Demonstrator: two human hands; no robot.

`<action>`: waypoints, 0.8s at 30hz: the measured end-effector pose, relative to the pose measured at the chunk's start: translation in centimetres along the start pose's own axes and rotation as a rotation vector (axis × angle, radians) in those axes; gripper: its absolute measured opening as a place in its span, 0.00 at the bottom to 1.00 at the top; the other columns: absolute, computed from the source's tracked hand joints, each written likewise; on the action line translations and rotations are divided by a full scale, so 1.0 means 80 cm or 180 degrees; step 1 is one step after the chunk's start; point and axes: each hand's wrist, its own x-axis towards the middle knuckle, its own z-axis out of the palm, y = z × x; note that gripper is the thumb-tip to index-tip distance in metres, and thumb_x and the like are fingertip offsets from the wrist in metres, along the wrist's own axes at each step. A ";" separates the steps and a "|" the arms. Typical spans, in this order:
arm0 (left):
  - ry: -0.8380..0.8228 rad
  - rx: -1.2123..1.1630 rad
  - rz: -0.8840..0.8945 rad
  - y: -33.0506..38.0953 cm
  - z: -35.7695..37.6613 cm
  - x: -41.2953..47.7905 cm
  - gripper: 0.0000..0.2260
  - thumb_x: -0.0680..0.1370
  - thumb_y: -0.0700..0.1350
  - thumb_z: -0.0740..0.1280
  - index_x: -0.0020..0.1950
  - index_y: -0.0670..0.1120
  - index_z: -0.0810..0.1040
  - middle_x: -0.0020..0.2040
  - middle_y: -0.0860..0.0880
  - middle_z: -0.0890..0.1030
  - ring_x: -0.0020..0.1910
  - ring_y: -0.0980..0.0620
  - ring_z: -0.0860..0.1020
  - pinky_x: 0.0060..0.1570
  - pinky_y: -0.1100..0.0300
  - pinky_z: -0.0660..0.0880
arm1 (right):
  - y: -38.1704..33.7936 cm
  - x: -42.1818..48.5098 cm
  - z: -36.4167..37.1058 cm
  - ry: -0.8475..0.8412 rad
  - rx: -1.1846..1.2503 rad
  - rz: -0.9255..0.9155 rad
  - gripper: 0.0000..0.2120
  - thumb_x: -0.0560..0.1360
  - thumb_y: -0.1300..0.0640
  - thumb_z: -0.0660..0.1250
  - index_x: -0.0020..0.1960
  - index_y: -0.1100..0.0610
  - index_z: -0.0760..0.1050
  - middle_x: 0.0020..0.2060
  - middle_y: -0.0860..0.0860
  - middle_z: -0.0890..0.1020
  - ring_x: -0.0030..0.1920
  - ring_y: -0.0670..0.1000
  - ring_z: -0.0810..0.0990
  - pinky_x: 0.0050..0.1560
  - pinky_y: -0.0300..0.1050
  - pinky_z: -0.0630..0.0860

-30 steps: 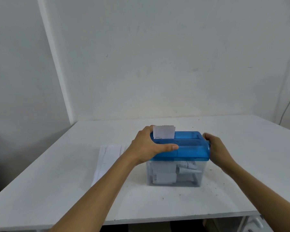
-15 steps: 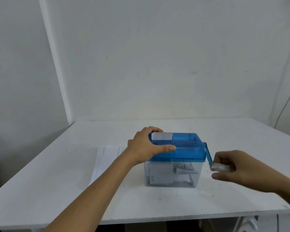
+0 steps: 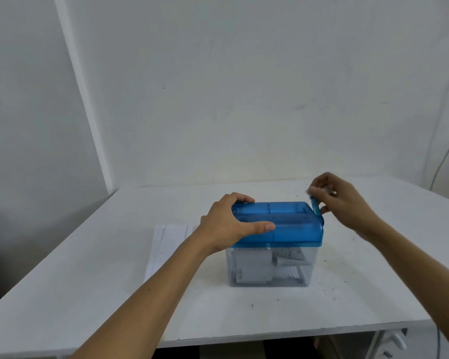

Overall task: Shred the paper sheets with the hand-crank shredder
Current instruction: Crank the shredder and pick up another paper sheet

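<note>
Hand-crank shredder in use: a blue translucent plastic cutter head (image 3: pixel 290 229) sits on a clear plastic bin (image 3: pixel 307 277), upright near the middle of the white table (image 3: pixel 88 281). The left hand (image 3: pixel 226 224) grips the left end of the cutter head, fingers curled over its far edge and thumb laid along its front face, which braces the unit. The right hand (image 3: pixel 347 203) pinches the pale knob (image 3: pixel 312 189) of the blue crank arm (image 3: pixel 315 207). The arm stands up at the right end of the head, near the top of its turn. Blur hides how the fingertips lie on the knob. The bin holds loose white paper pieces (image 3: pixel 252 268), heaped from its floor to about mid-height, so some shredding is judged done. No sheet shows above the feed slot on top of the head, so any sheet in the cutters is judged fully drawn in or nearly through. A flat stack of white paper sheets (image 3: pixel 169 242) lies on the table just beside the shredder on its left, partly hidden behind the left forearm, and looks uncut. The number of sheets cannot be told. The task is therefore judged part-way along, with that stack yet to be fed and cranked through. Small dark specks (image 3: pixel 332 288) dot the table to the right of the bin.
</note>
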 end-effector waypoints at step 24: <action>0.0022 0.0041 0.0082 -0.001 0.001 0.001 0.36 0.57 0.75 0.74 0.61 0.63 0.72 0.60 0.64 0.73 0.60 0.62 0.73 0.65 0.51 0.75 | -0.058 -0.042 -0.070 -0.0578 -0.0947 -0.0014 0.15 0.69 0.40 0.72 0.47 0.50 0.80 0.37 0.48 0.84 0.36 0.45 0.81 0.39 0.39 0.78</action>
